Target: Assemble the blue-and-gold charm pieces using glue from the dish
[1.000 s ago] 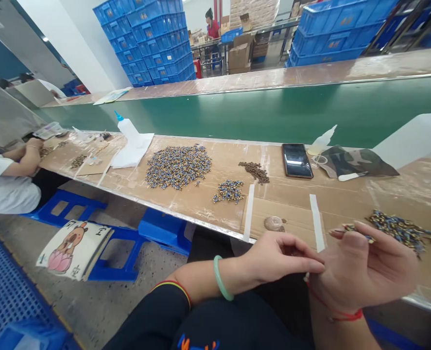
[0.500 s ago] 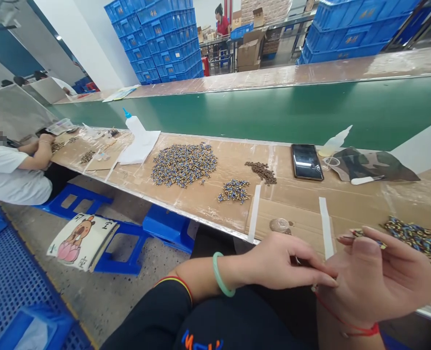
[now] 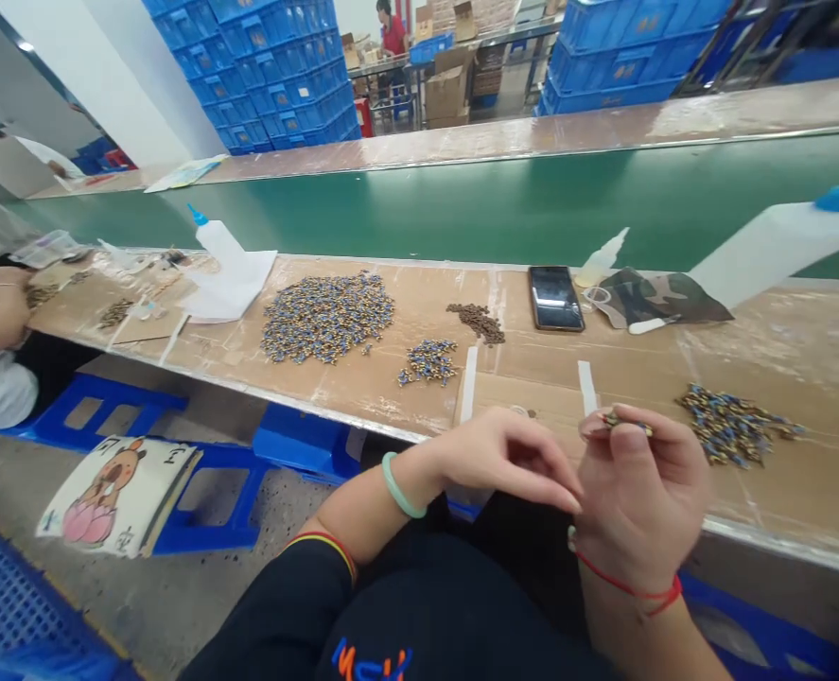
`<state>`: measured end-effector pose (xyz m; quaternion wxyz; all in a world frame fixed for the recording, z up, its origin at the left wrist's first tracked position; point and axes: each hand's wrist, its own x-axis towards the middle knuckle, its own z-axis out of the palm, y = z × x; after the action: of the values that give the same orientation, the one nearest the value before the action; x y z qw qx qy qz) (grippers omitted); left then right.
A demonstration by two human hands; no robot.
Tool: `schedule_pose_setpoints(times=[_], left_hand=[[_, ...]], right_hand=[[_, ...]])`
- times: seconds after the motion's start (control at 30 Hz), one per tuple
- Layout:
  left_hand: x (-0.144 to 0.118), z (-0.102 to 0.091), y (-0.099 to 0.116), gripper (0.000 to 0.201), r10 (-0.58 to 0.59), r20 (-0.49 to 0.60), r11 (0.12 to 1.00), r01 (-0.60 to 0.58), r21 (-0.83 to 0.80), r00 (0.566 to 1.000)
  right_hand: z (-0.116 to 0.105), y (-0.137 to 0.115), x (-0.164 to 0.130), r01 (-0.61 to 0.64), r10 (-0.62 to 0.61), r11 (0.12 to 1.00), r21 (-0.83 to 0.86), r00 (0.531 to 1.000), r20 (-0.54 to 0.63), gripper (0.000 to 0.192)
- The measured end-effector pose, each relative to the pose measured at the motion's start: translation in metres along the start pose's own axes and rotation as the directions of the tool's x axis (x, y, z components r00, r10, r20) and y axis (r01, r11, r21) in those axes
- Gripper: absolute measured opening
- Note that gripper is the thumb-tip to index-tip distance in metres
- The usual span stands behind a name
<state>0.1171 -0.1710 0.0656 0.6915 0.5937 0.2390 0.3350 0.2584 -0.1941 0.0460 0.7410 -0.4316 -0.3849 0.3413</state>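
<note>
Gripping small pieces in right hand's fingers, ahead-right of left hand, whose grip cannot be told.

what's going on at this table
A person's right hand holds a few small coloured pieces between thumb and fingers. The left hand has its fingertips by the base of the right palm; whether they grip anything is unclear. On the table lie a large pile of blue-and-gold pieces, two smaller piles of similar ones, and a brown pile near a phone.
</note>
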Motion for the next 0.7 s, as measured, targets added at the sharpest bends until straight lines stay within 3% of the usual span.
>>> schedule_pose_setpoints(times=[0.07,0.13,0.23,0.37,0.53,0.7], left_hand=[[-0.006,-0.005,-0.007,0.058,-0.004,-0.141,0.963,-0.034,-0.267,0.99],[-0.012,-0.009,-0.015,0.055,-0.009,-0.254,0.87,-0.118,-0.479,0.967],[-0.018,-0.011,-0.024,0.045,-0.022,-0.304,0.757,-0.183,-0.627,0.952],[-0.019,-0.01,-0.026,0.041,-0.029,-0.28,0.7,-0.18,-0.691,0.96],[-0.021,-0.011,-0.021,0.046,-0.029,-0.277,0.734,-0.168,-0.659,0.96],[-0.036,-0.021,-0.026,0.042,-0.023,-0.298,0.751,-0.181,-0.635,0.954]], right_hand=[[0.001,0.003,0.002,0.019,-0.019,0.997,0.074,1.0,0.0,0.033],[-0.002,0.006,0.003,0.022,-0.023,0.997,0.081,1.0,0.018,0.03],[-0.011,0.009,0.001,-0.018,0.018,1.0,0.003,0.998,0.057,0.032],[-0.019,0.007,-0.001,-0.07,0.074,0.996,-0.047,0.993,0.092,0.035],[-0.021,0.006,0.003,-0.072,0.09,0.99,-0.124,0.985,0.147,0.035],[-0.034,0.007,0.015,-0.028,0.129,0.95,-0.312,0.943,0.308,0.036]])
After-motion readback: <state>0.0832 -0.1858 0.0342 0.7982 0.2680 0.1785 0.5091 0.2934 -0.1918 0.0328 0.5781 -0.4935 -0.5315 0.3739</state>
